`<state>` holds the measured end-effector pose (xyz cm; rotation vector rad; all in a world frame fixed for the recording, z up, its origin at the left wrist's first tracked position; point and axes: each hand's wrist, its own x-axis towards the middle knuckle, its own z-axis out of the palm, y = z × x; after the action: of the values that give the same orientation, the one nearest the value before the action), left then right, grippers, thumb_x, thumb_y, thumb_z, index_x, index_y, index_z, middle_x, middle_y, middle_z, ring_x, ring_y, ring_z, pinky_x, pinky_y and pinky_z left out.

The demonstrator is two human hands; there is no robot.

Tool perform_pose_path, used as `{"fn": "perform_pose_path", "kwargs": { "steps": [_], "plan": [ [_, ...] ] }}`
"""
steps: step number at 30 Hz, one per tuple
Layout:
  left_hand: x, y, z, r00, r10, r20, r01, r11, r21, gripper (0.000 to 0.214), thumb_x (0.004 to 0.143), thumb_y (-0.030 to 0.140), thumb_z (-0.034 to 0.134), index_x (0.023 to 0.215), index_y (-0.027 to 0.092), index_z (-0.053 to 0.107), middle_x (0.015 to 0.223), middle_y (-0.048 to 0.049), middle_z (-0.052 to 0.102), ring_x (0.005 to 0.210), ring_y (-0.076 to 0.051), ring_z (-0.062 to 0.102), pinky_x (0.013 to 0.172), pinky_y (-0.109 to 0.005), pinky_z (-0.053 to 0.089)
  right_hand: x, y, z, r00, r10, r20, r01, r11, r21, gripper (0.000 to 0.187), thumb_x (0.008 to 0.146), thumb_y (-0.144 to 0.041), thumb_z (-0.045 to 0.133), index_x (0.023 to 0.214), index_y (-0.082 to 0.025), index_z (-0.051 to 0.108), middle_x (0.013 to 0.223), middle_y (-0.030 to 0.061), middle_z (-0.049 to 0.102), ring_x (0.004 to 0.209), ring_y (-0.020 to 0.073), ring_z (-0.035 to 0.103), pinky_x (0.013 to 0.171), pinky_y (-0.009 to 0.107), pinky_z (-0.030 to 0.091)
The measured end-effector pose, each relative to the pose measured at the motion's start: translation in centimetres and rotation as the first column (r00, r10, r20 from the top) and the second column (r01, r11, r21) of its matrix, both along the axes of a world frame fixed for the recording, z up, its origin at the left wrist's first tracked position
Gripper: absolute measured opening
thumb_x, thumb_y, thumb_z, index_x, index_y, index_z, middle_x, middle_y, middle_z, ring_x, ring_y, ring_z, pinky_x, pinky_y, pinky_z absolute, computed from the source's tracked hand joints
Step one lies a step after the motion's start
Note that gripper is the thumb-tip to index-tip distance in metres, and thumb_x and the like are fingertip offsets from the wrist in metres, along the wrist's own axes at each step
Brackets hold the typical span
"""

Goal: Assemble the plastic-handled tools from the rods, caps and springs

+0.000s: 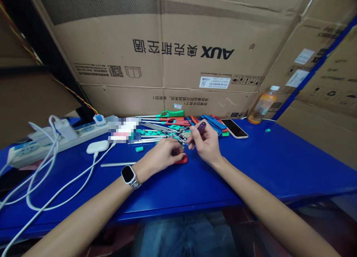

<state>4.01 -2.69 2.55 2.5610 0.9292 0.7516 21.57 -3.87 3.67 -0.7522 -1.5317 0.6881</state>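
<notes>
My right hand point(208, 143) is closed around a screwdriver-like tool with a dark purple handle point(201, 127), its thin shaft pointing down to the left. My left hand point(167, 153) has its fingers curled over a red long-necked lighter point(183, 159), whose metal tube point(118, 164) sticks out to the left along the table. The tool's tip comes close to the left fingertips; what it touches is too small to tell. Behind both hands lies a pile of metal tubes, teal pieces point(152, 133) and lighter handles, among them a green lighter point(171, 113) and blue parts point(216, 124).
A phone point(235, 128) and a bottle of orange drink point(262, 105) stand right of the pile on the blue table point(267, 164). At left are a power strip point(75, 136), white cables point(63, 190) and a white case point(97, 147). A cardboard wall point(173, 22) rises behind.
</notes>
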Motion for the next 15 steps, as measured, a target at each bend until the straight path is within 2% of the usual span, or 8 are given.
{"fn": "perform_pose_path", "kwargs": {
  "steps": [5,11,15],
  "plan": [
    [0.01,-0.08,0.01,1.000,0.008,-0.002,-0.008,1.000,-0.028,0.016,0.088,0.024,0.064,0.074,0.017,0.067,0.074,-0.0021,0.067,0.071,-0.017,0.060,0.070,-0.029,0.046,0.04,-0.05,-0.07,0.998,-0.006,0.068,0.007,1.000,0.000,0.028,0.093,-0.044,0.058,0.079,-0.023,0.046,0.059,-0.0038,0.061,0.043,0.0097,0.056,0.043,0.022,0.046],
    [0.02,-0.06,-0.37,0.999,-0.013,0.033,0.013,1.000,-0.015,0.017,0.090,0.026,0.063,0.076,0.018,0.069,0.078,-0.0031,0.067,0.078,-0.018,0.061,0.075,-0.030,0.046,0.14,-0.01,0.01,0.996,0.002,0.087,-0.001,1.000,-0.007,0.029,0.091,-0.045,0.059,0.078,-0.023,0.046,0.059,-0.0039,0.061,0.042,0.0094,0.055,0.043,0.022,0.045],
    [-0.09,-0.13,-0.35,0.997,-0.042,0.059,0.047,0.995,-0.087,0.017,0.090,0.034,0.063,0.090,0.019,0.070,0.088,-0.0037,0.068,0.084,-0.019,0.062,0.080,-0.031,0.049,0.26,0.15,0.12,0.994,-0.043,0.097,0.045,0.999,-0.013,0.032,0.091,-0.048,0.058,0.077,-0.023,0.045,0.058,-0.0044,0.058,0.042,0.0095,0.052,0.043,0.022,0.043]
  ]
}}
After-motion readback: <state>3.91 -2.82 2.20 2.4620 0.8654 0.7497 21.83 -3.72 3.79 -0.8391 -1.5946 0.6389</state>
